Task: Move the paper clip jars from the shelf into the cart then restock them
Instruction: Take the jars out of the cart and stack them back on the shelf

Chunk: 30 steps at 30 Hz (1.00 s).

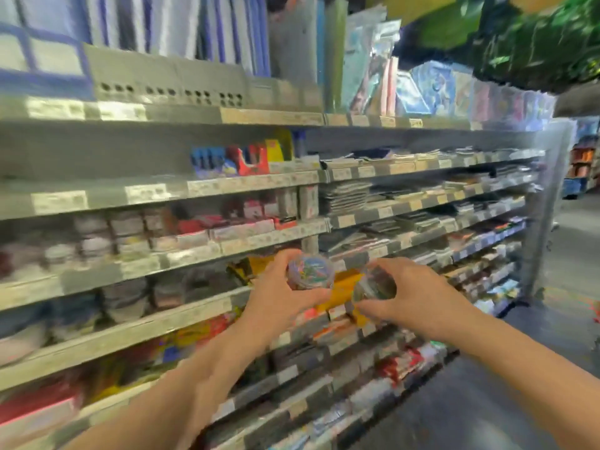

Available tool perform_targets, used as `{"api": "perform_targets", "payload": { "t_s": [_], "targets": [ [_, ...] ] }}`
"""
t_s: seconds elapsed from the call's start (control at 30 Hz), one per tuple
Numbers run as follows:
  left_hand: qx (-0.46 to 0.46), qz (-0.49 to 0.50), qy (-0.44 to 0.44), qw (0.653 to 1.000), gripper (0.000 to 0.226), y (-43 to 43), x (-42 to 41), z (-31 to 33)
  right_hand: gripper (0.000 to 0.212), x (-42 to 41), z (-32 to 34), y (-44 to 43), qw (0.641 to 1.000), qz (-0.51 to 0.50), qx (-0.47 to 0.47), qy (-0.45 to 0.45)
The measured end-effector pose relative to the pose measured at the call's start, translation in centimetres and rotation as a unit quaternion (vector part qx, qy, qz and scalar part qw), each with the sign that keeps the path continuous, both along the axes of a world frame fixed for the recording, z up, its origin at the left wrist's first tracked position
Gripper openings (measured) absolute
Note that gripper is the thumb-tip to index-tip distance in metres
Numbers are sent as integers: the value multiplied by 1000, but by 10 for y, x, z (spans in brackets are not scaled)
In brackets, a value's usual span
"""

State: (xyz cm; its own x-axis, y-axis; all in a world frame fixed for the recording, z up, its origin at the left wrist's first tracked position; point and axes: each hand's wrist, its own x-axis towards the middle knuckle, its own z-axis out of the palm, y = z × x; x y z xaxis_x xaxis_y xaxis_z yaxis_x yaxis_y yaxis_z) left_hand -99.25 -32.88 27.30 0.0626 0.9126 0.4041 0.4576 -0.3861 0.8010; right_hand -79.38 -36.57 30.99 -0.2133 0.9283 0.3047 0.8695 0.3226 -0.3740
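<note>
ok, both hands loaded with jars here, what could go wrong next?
1. The left hand holds its paper clip jar by the sides with fingertips only; a quick swing could let it slip.
2. The right hand holds the second jar tilted, so a loose lid might spill clips.
3. The two jars are close together and could knock. The frame is blurred and no cart is in view, so the drop-off may mean turning without seeing it.

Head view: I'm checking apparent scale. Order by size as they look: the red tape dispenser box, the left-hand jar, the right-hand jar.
1. Red tape dispenser box, largest, though farther away.
2. Left-hand jar and right-hand jar: look alike; blur and fingers prevent ranking.
</note>
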Motion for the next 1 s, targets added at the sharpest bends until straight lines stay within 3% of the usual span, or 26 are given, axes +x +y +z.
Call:
{"api": "perform_targets", "payload": {
  "t_s": [0.27,0.4,0.47,0.53,0.67,0.8,1.0],
  "targets": [
    [27,125,30,991,61,38,-202,85,57,-188,53,99,992,103,67,10],
    [38,190,51,980,50,51,-282,108,49,-271,75,141,980,180,75,47],
    [40,217,57,974,52,58,-316,116,57,-308,85,158,973,208,83,53],
    [48,254,68,964,53,68,-345,124,65,-341,95,177,968,228,101,40],
    [71,315,71,944,49,93,-387,142,56,-397,120,219,950,283,121,46],
    [89,377,108,916,50,122,-420,158,66,-444,144,264,936,331,109,53],
    [-11,478,164,863,46,168,-472,178,45,-509,166,320,931,354,81,-28]
  ]
}}
